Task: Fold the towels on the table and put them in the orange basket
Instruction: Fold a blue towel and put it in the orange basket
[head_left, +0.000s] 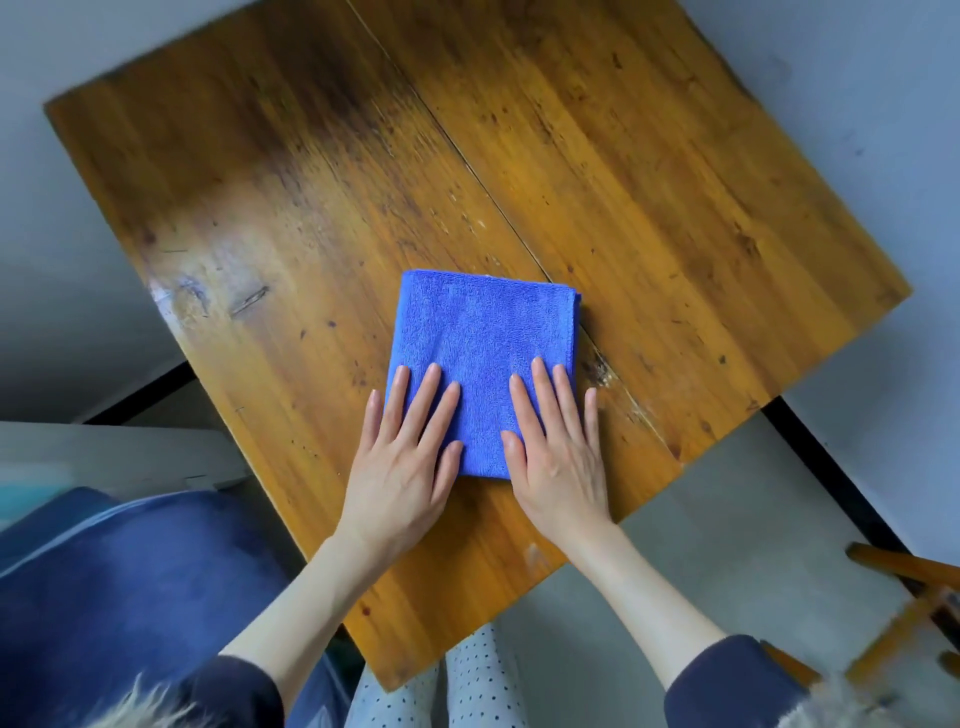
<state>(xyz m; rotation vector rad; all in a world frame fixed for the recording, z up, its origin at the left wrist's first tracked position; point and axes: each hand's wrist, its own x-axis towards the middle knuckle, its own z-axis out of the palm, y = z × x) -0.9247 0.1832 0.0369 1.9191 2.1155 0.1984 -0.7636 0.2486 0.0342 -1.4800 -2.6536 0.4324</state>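
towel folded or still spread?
Folded. The towel is a compact rectangle with stacked layers at its far right corner; both hands, left and right, press flat on it.

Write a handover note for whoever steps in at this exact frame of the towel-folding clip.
Left hand: flat, fingers straight, pressing the blue towel.
Right hand: the same, on the towel's right side.
The towel lies folded into a compact rectangle on the wooden table.
Done: this towel looks folded.
Left: put it in the orange basket, which is not in view; no other towels show on the table.

Worn wooden table, folded blue towel
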